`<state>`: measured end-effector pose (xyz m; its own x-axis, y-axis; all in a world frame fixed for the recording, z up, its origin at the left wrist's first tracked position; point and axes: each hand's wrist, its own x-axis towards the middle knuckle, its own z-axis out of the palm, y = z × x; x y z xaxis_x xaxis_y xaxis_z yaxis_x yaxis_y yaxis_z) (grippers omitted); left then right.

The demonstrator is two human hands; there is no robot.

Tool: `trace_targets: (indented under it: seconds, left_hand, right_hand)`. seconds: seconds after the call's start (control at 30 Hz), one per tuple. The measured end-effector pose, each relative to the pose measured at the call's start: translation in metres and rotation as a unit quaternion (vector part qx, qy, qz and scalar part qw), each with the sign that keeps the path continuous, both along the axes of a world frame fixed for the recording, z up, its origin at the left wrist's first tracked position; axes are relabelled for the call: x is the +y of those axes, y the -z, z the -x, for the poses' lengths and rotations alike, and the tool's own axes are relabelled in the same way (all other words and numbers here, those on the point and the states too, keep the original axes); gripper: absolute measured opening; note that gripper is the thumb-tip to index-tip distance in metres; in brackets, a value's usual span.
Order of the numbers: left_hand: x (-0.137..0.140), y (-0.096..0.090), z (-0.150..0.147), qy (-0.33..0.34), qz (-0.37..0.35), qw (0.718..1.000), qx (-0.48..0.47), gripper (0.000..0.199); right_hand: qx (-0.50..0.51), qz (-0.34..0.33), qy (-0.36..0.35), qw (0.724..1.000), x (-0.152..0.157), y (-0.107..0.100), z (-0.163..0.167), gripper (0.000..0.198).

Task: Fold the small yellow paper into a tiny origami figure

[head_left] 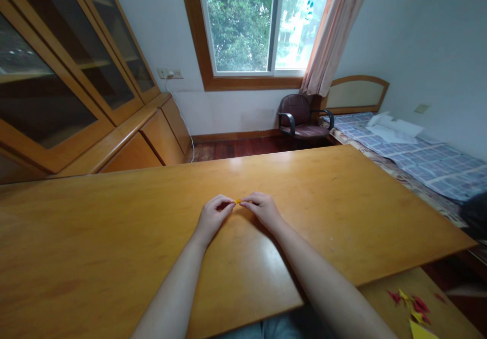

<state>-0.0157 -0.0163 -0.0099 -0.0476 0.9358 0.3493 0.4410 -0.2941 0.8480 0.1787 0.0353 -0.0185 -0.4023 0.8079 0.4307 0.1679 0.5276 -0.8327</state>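
Note:
Between my two hands, just above the wooden table, is a small folded piece of yellow paper. My left hand pinches its left end between thumb and fingertips. The right end is pinched by my right hand in the same way. Most of the paper is hidden by the fingertips, so its exact shape is too small to make out.
At the lower right, a lower wooden surface holds several red folded papers and yellow pieces. A brown armchair stands beyond the table, beside a bed. Glass-door cabinets line the left wall.

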Motion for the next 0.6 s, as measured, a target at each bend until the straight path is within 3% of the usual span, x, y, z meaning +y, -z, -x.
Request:
trace_targets:
  seconds: [0.6]
  left_hand:
    - [-0.0019, -0.0003, 0.0004, 0.005, -0.025, 0.999, -0.031, 0.016]
  right_hand:
    - [0.022, 0.04, 0.019, 0.999, -0.0085, -0.0101, -0.0011, 0.012]
